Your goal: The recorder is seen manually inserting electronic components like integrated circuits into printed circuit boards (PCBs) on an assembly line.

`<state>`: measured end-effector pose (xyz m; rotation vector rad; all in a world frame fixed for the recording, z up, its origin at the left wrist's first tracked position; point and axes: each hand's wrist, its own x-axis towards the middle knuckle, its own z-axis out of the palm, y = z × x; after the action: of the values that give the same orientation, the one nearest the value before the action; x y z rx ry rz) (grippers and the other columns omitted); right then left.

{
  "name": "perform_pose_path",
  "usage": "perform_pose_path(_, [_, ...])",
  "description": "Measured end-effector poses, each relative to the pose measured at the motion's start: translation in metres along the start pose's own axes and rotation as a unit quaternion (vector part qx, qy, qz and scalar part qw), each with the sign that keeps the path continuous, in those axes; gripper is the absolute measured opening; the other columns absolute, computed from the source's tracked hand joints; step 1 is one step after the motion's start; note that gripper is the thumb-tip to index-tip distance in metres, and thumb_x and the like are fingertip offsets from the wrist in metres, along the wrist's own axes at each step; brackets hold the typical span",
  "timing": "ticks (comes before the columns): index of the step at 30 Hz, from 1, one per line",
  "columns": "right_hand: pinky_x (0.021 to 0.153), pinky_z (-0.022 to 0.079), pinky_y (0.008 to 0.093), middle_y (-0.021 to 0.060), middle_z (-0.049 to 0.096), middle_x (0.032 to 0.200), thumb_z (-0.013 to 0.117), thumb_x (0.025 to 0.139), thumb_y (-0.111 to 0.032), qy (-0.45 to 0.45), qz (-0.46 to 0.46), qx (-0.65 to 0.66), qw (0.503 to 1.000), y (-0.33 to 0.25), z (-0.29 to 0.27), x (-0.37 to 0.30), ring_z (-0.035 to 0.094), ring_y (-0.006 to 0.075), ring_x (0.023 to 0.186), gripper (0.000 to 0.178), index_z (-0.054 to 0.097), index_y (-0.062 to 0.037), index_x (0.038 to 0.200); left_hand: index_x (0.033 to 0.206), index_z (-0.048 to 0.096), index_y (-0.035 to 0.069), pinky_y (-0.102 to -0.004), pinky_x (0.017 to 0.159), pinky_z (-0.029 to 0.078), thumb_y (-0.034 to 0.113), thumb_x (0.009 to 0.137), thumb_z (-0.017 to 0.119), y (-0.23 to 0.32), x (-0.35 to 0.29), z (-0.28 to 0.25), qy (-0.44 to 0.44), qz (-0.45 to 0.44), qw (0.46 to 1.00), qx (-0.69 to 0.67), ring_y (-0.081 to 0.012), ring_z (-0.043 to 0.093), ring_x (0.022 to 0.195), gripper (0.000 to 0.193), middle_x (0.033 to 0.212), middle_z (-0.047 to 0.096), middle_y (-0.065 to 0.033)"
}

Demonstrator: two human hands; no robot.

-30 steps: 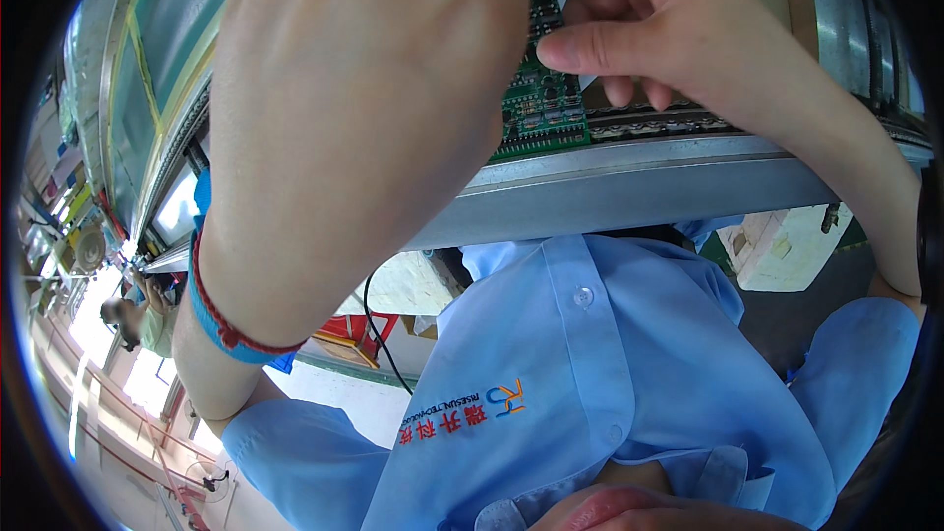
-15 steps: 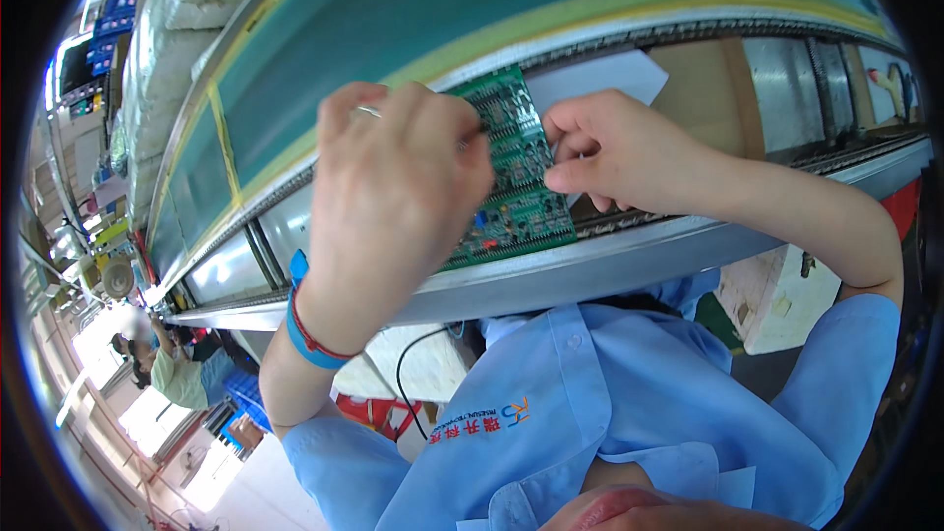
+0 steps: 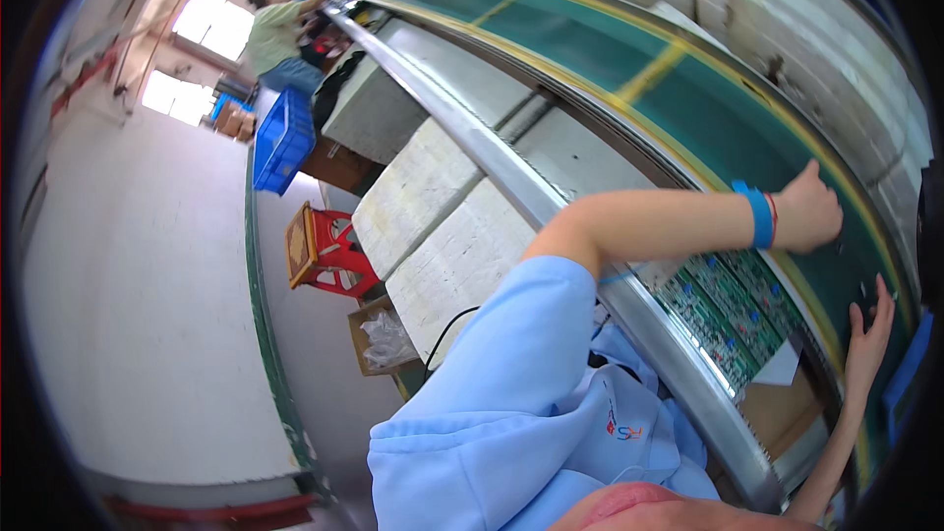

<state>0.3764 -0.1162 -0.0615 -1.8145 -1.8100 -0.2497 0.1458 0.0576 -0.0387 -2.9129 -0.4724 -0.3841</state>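
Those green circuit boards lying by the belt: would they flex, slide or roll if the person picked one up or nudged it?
The green circuit boards look like thin flat panels, so probably stiff and light. Lying flat, they should slide rather than roll. Their small mounted parts look fragile.

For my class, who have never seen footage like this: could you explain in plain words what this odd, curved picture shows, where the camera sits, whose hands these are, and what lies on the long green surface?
The picture comes from a wide fisheye camera worn on a person's head, so straight edges bend and the scene looks tilted. No machine arm is involved: a person in a light blue shirt works with two bare hands.

The left hand, with a blue wristband on its wrist, reaches out over the long dark green conveyor belt. The right hand rests open on the belt nearer the picture's edge. Neither hand visibly holds anything.

Between belt and body, green printed circuit boards lie in a row behind a grey metal rail.

Further off stand a red stool, a blue plastic crate, and another person in a green top at the same line.
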Motion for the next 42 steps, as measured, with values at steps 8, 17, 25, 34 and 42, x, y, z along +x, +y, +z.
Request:
perform_pose_path(8, [0.081, 0.047, 0.0306, 0.0115, 0.058, 0.101, 0.057, 0.089, 0.0, -0.103, 0.074, 0.121, 0.984, -0.01, 0.039, 0.053, 0.06, 0.024, 0.092, 0.019, 0.06, 0.0011, 0.107, 0.09, 0.07, 0.008, -0.0397, 0.079, 0.039, 0.017, 0.068, 0.068, -0.016, -0.012, 0.011, 0.047, -0.059, 0.993, -0.094, -0.0238, 0.065, 0.072, 0.024, 0.08, 0.065, -0.0087])
perform_pose_path(17, [0.09, 0.044, 0.0303, 0.0096, 0.057, 0.119, 0.057, 0.096, -0.013, -0.062, 0.043, 0.195, 0.978, -0.078, 0.04, 0.087, 0.056, 0.0215, 0.107, 0.031, 0.056, -0.0035, 0.125, 0.084, 0.066, 0.002, -0.0396, 0.073, 0.047, 0.009, 0.079, 0.067, -0.029, -0.038, -0.017, 0.144, -0.154, 0.871, -0.443, -0.0238, 0.066, 0.072, 0.009, 0.077, 0.068, -0.0107])
perform_pose_path(25, [0.075, 0.045, 0.0206, 0.0012, 0.062, 0.107, 0.059, 0.093, -0.01, -0.101, 0.147, 0.466, 0.867, -0.133, 0.011, 0.087, 0.057, 0.008, 0.088, 0.036, 0.059, -0.005, 0.128, 0.117, 0.057, -0.009, -0.0252, 0.067, 0.053, 0.012, 0.09, 0.067, -0.032, -0.059, -0.059, 0.052, -0.193, 0.565, -0.8, -0.0156, 0.067, 0.072, 0.036, 0.087, 0.071, -0.0143])
perform_pose_path(34, [0.055, 0.041, 0.0184, -0.0015, 0.064, 0.077, 0.066, 0.09, -0.009, -0.138, 0.221, 0.597, 0.759, -0.149, -0.007, 0.056, 0.053, 0.0027, 0.066, 0.022, 0.071, -0.0054, 0.111, 0.102, 0.054, -0.004, -0.0248, 0.066, 0.055, 0.011, 0.091, 0.069, -0.008, -0.067, -0.063, 0.039, -0.192, 0.576, -0.794, -0.0162, 0.068, 0.071, 0.024, 0.085, 0.069, -0.013])
perform_pose_path(42, [0.054, 0.04, 0.0193, -0.0007, 0.062, 0.082, 0.067, 0.088, -0.003, -0.042, 0.137, 0.526, 0.839, -0.149, -0.017, 0.035, 0.053, 0.0042, 0.065, 0.016, 0.072, -0.0048, 0.103, 0.101, 0.056, -0.006, -0.0259, 0.069, 0.056, 0.002, 0.09, 0.067, 0.023, -0.072, -0.077, 0.059, -0.182, 0.54, -0.82, -0.0173, 0.069, 0.075, 0.018, 0.087, 0.069, -0.0139])
